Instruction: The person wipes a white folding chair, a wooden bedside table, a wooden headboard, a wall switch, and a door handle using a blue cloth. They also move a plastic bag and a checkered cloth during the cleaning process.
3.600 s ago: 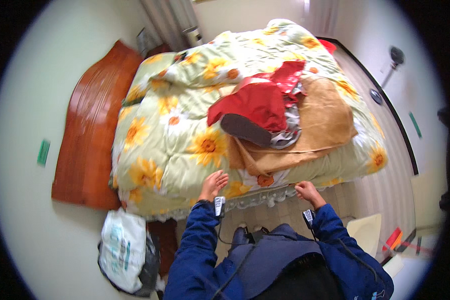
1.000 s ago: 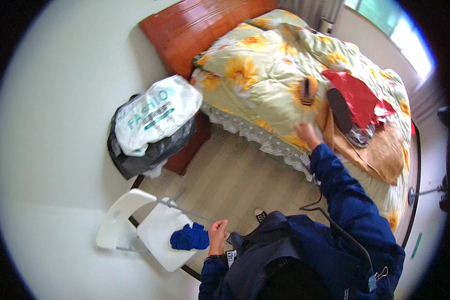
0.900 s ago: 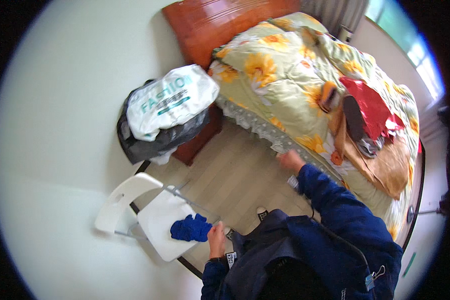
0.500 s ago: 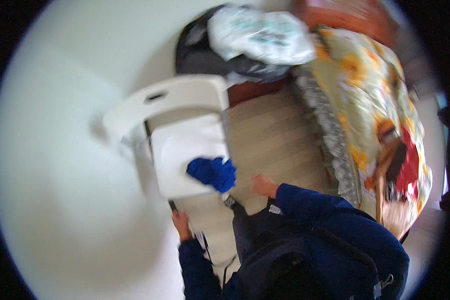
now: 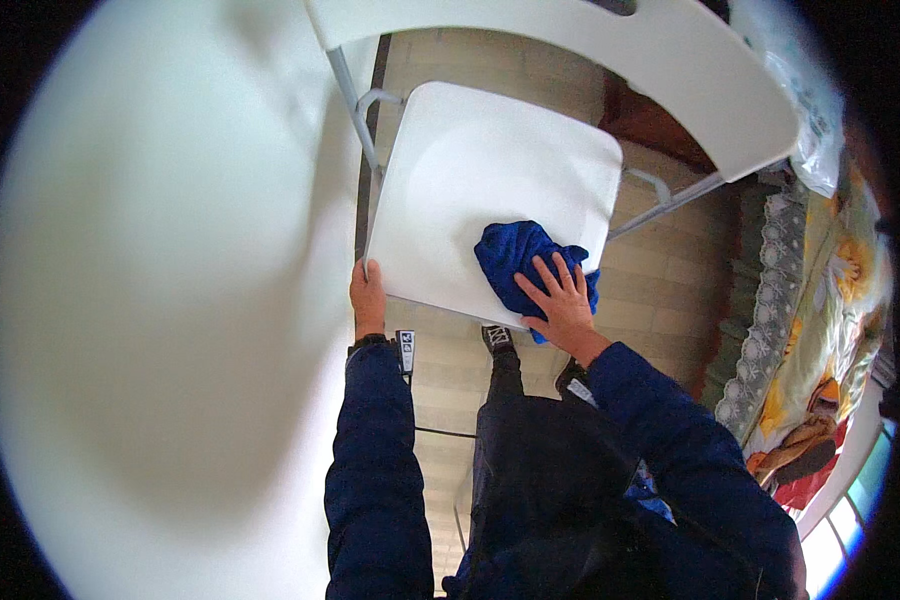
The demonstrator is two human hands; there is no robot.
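Observation:
A white folding chair (image 5: 450,190) with grey metal legs stands in front of me, its curved backrest at the far side. My left hand (image 5: 368,298) grips the near left corner of the seat, with the thumb side at the rim and the other fingers partly hidden. On the near right part of the seat lies a crumpled blue cloth (image 5: 515,255). Flat on top of this cloth rests my right hand (image 5: 562,310), fingers spread and pressing it against the seat near the front edge.
A white wall (image 5: 190,300) runs close along the left. To the right is a bed with a flowered cover (image 5: 830,290) and lace trim, a brown and red item (image 5: 805,450) lying on it. A plastic bag (image 5: 805,110) sits behind the backrest. Pale flooring (image 5: 660,270) shows around the chair.
My right hand has come down onto the blue cloth. My left hand has moved up to the seat corner. The chair now appears nearer and larger as the view has shifted.

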